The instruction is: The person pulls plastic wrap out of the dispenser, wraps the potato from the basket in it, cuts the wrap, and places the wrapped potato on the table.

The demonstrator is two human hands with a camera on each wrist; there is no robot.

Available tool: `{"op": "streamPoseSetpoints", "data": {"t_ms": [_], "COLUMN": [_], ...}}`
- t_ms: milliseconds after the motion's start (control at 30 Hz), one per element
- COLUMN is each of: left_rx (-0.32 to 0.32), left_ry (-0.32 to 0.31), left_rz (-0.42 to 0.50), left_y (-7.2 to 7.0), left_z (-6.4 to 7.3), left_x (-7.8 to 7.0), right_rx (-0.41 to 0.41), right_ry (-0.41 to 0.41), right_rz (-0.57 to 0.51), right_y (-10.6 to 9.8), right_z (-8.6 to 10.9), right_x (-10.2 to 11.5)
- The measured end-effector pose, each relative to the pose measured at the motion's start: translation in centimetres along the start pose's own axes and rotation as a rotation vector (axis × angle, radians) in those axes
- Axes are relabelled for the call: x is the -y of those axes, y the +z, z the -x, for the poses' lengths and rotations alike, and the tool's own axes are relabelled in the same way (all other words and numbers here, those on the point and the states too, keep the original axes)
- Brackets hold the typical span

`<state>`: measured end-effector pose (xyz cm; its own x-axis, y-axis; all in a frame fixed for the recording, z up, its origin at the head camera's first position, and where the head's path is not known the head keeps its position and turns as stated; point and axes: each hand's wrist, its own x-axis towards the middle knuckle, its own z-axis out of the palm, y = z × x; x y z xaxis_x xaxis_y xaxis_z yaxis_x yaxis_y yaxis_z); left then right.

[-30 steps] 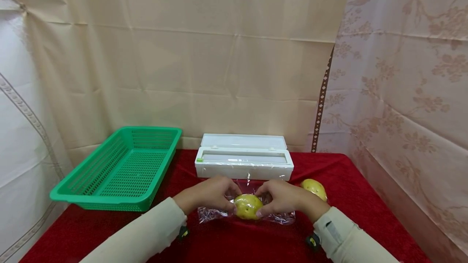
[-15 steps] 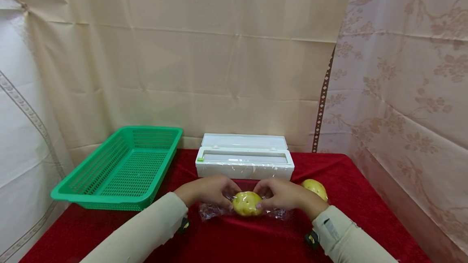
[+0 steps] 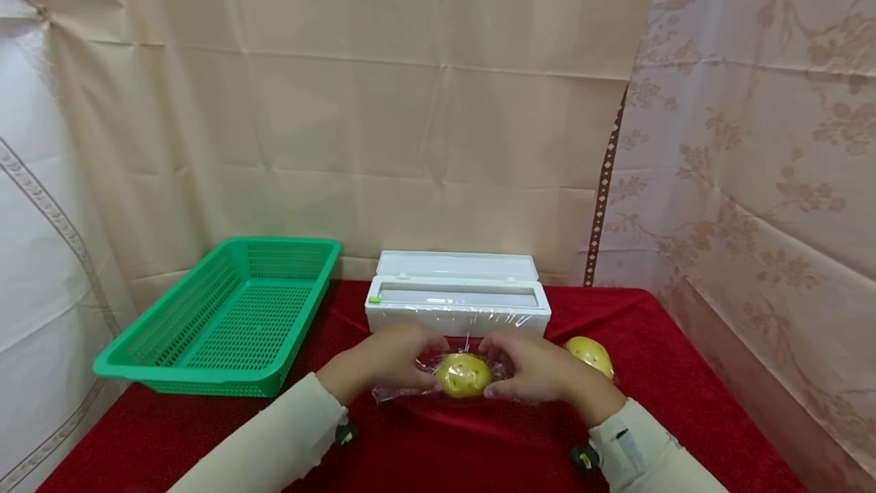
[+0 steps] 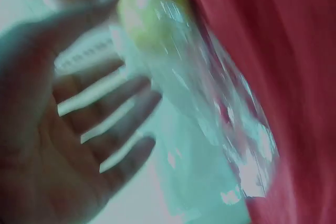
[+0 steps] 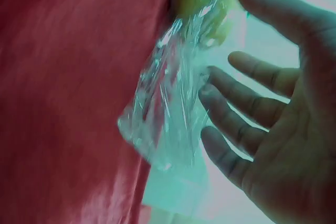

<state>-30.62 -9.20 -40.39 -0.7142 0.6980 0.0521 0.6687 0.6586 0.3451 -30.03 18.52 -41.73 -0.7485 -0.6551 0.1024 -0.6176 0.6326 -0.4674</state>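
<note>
Between the two hands is a yellow potato (image 3: 464, 376) in clear plastic wrap (image 5: 170, 95), whose loose ends stick out at both sides. At its left, my left hand (image 3: 393, 360) has its thumb at the potato's edge; the left wrist view shows its fingers (image 4: 121, 111) spread and fairly straight, beside the wrap. On the opposite side, my right hand (image 3: 530, 365) also keeps its thumb close to the potato, with fingers (image 5: 236, 108) extended along the film. Behind them stands a white wrap dispenser (image 3: 438, 320), lid raised, with film over its front.
A second, bare-looking potato (image 3: 590, 354) lies behind the right forearm. To the left stands a green plastic basket (image 3: 185, 373). Red cloth (image 3: 438, 451) covers the table, and beige curtains (image 3: 328, 112) hang behind it.
The wrapped potato has shifted slightly away from the person, toward the dispenser. Both hands stay around it, their fingers slightly more spread. Basket, dispenser and second potato have not moved.
</note>
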Motion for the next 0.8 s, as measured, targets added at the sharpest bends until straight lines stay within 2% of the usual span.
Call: {"op": "streamPoseSetpoints", "data": {"t_ms": [67, 133, 233, 367, 567, 800], "left_rx": [-0.091, -0.159, -0.213, -0.223, -0.205, -0.207], "left_ry": [0.011, 0.009, -0.009, -0.037, -0.058, -0.007], "left_rz": [-0.141, -0.243, -0.313, -0.305, -0.211, -0.183], "left_y": [0.4, 1.0, 1.9, 2.9, 3.5, 3.6], "left_z": [0.4, 0.5, 0.5, 0.3, 0.2, 0.1], "left_x": [-1.2, -2.1, -2.5, -2.0, -0.8, -0.1], "right_rx": [-0.037, -0.074, -0.108, -0.112, -0.093, -0.113], "right_ry": [-0.014, -0.027, -0.027, 0.01, 0.07, 0.068], "right_rz": [0.032, 0.075, 0.117, 0.142, 0.09, 0.073], "right_y": [0.1, 0.3, 0.7, 1.3, 1.6, 1.7], "right_z": [0.1, 0.1, -0.1, -0.3, -0.5, -0.3], "right_x": [0.6, 1.0, 1.3, 1.2, 1.1, 1.0]}}
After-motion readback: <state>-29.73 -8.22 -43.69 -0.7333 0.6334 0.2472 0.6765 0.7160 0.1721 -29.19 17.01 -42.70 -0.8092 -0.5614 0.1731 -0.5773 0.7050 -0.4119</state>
